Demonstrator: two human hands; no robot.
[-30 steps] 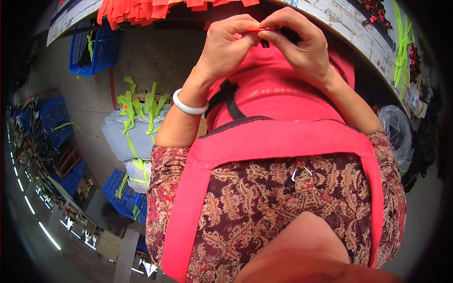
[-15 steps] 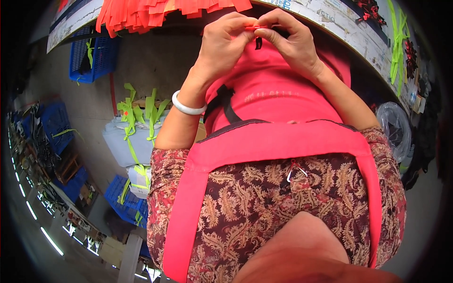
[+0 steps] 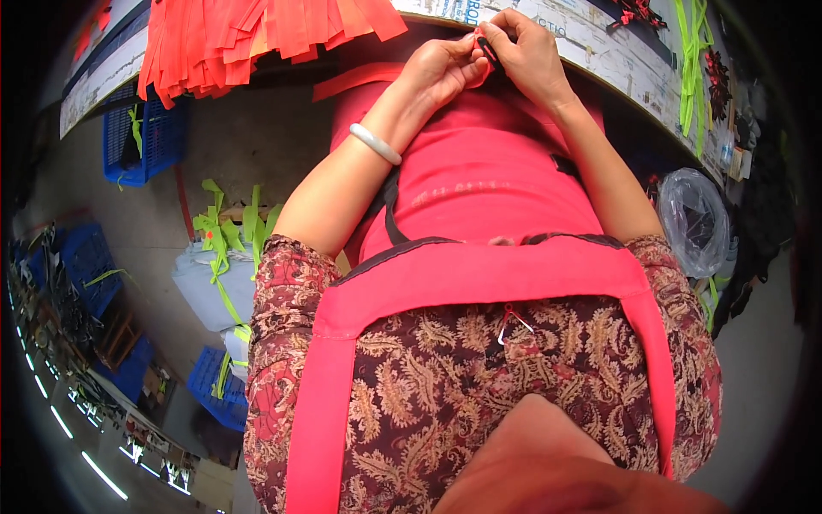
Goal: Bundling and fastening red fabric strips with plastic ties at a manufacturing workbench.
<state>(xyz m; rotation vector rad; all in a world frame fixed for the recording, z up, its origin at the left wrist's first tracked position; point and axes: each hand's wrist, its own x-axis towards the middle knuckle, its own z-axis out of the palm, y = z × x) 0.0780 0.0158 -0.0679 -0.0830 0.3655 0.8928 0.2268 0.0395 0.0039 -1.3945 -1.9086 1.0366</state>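
Observation:
Close together at the table's near edge, both hands are closed in pinches above the pink apron [image 3: 479, 180]. My left hand [image 3: 441, 73] has its thumb and fingertips on the end of a red-orange strip [image 3: 360, 79]. The rest of that strip hangs out to the left behind my wrist. In my right hand [image 3: 529, 62], thumb and fingers pinch a small, narrow black piece [image 3: 487, 49] with some red on it. It touches the strip's end between the two hands; its exact kind is too small to tell.
A thick bunch of red-orange strips [image 3: 257, 38] hangs over the table edge [image 3: 591, 64] at left. Yellow-green strips [image 3: 689, 68] and small black-and-red pieces [image 3: 638, 13] lie on the right. Blue crates [image 3: 167, 137], tied grey bundles [image 3: 201, 287] and a clear plastic bag [image 3: 693, 214] stand around me.
The hands have moved slightly right and turned, with the left palm now facing up more. A red-orange strip now shows trailing left of my left wrist. The view has shifted a little.

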